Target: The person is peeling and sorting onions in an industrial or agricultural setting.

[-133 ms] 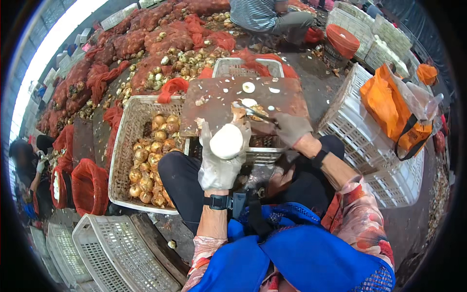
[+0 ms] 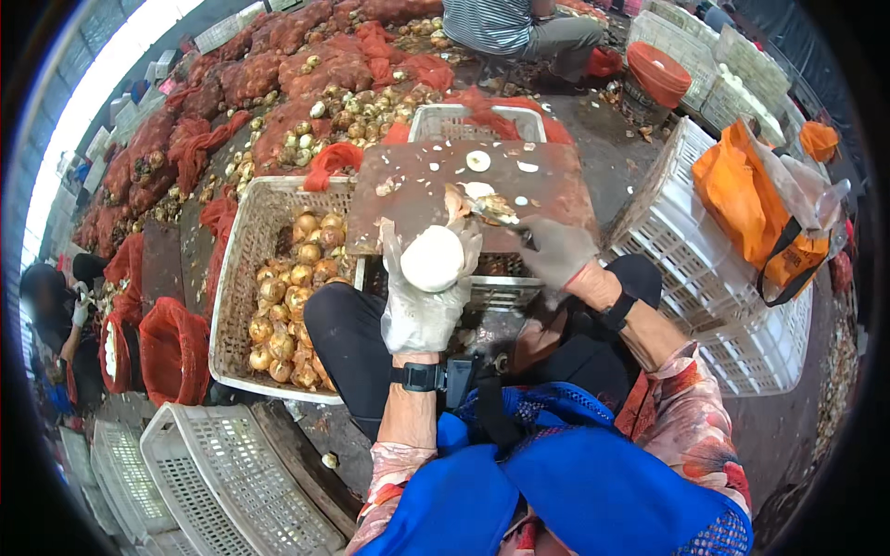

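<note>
In my lap area, my left hand [image 2: 425, 292], in a pale glove, grips a peeled white onion [image 2: 432, 259], with loose brown peel [image 2: 456, 202] just above it. Beside it my right hand [image 2: 558, 250], gloved, is closed on a knife [image 2: 501, 215], its blade pointing up-left among peel scraps over the brown board [image 2: 547, 185]. Small white slices [image 2: 478, 161] lie on the board. Left of the board stands a white crate [image 2: 219, 343] of golden-skinned onions [image 2: 282, 344].
Stacked white crates [image 2: 649, 222] carry an orange bag [image 2: 742, 199] at right. Red mesh sacks [image 2: 227, 88] and loose onions lie beyond the board. Empty crates [image 2: 232, 473] stand lower left beside red sacks [image 2: 171, 352]. A person [image 2: 519, 37] sits at back, another [image 2: 56, 315] at far left.
The onion in my left hand sits slightly higher and further right. My right hand and the knife have shifted only a little, and the whole view has moved slightly.
</note>
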Demonstrator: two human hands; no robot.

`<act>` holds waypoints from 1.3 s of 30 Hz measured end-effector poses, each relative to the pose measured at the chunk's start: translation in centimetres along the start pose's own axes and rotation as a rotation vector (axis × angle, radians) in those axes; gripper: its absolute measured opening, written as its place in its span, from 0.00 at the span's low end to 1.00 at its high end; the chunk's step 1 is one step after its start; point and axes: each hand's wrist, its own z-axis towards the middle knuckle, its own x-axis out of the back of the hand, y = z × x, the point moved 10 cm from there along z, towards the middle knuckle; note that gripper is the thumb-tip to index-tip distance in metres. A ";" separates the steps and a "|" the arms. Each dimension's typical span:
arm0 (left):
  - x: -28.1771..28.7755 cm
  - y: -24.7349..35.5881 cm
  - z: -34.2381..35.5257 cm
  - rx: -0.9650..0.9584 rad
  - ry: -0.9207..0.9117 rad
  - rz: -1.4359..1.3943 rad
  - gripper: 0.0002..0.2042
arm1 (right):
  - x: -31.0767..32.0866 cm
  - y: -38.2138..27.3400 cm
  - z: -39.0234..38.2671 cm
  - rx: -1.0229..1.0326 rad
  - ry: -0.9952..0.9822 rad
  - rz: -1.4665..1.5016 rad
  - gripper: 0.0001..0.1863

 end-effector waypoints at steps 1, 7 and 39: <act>0.0 -1.8 0.0 0.212 -0.032 -0.522 0.30 | 0.1 -2.0 -0.5 0.052 -0.039 0.027 0.13; 2.9 -5.6 -0.7 0.356 0.236 -0.807 0.28 | 0.0 -8.9 -2.2 0.478 -0.069 -0.201 0.14; 6.4 1.3 -2.2 -0.241 0.186 0.836 0.45 | -4.3 -8.2 0.9 0.308 -0.097 -0.267 0.15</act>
